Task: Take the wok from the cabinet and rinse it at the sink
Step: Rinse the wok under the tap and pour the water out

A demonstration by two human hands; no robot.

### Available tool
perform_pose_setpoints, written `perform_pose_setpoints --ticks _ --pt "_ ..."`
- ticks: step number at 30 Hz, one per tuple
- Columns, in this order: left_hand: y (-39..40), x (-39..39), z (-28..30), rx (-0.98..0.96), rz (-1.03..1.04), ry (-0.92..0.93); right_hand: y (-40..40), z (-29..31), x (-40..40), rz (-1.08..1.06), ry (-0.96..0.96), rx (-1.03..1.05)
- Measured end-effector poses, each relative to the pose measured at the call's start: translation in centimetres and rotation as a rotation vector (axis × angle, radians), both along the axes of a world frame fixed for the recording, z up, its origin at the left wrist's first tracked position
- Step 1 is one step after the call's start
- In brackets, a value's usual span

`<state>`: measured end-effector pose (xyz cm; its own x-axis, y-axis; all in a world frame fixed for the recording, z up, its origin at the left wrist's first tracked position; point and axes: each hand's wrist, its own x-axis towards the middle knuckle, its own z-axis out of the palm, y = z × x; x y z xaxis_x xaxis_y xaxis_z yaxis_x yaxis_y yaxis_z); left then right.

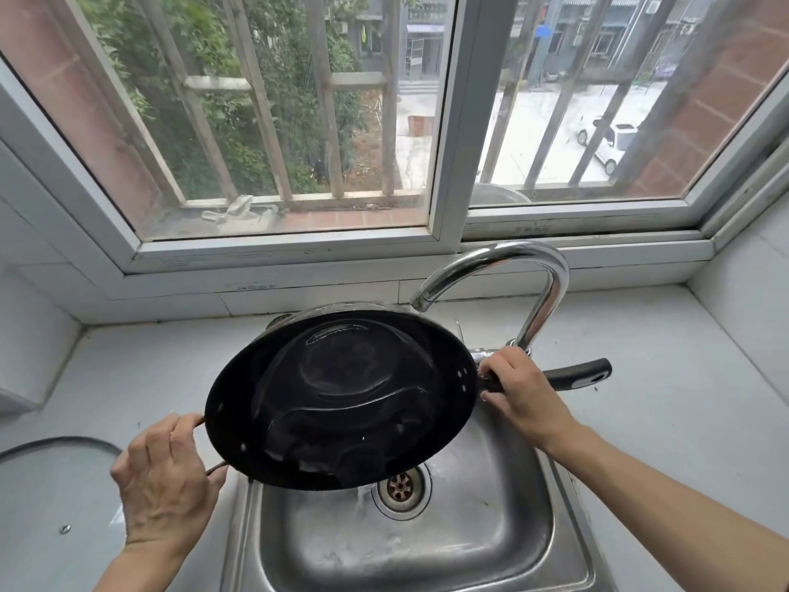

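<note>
I see the black round wok tilted above the stainless steel sink, its glossy wet inside facing me; my right hand grips its long black handle just below the curved chrome faucet; my left hand curls round the thin wire loop handle left of the sink; a glass lid lies further left.

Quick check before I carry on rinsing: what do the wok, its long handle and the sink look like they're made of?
Wok: dark metal with a black, glossy wet-looking inside, possibly coated or seasoned; rivets show near the rim.
Long handle: matte black, probably plastic, with a pale inset at the end.
Sink: brushed stainless steel by its grey sheen and soft reflections.
</note>
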<state>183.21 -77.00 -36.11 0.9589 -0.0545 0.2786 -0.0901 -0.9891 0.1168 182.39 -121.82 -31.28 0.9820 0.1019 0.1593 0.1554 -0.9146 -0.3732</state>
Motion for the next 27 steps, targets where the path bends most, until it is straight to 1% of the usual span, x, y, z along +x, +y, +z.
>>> perform_pose_setpoints --ticks 6,12,22,27 --pt "0.4 -0.5 -0.2 -0.021 0.024 0.028 0.0 0.3 0.3 0.025 -0.022 -0.01" --pt "0.3 -0.4 -0.1 -0.008 0.003 0.044 -0.2 -0.2 -0.9 0.028 -0.018 -0.004" --pt "-1.2 -0.4 0.7 0.013 -0.099 0.061 -1.4 -0.6 -4.6 -0.03 0.007 0.039" --pt "-2.9 0.1 2.0 0.019 -0.176 0.067 -2.6 -0.7 -6.7 -0.084 0.03 0.085"
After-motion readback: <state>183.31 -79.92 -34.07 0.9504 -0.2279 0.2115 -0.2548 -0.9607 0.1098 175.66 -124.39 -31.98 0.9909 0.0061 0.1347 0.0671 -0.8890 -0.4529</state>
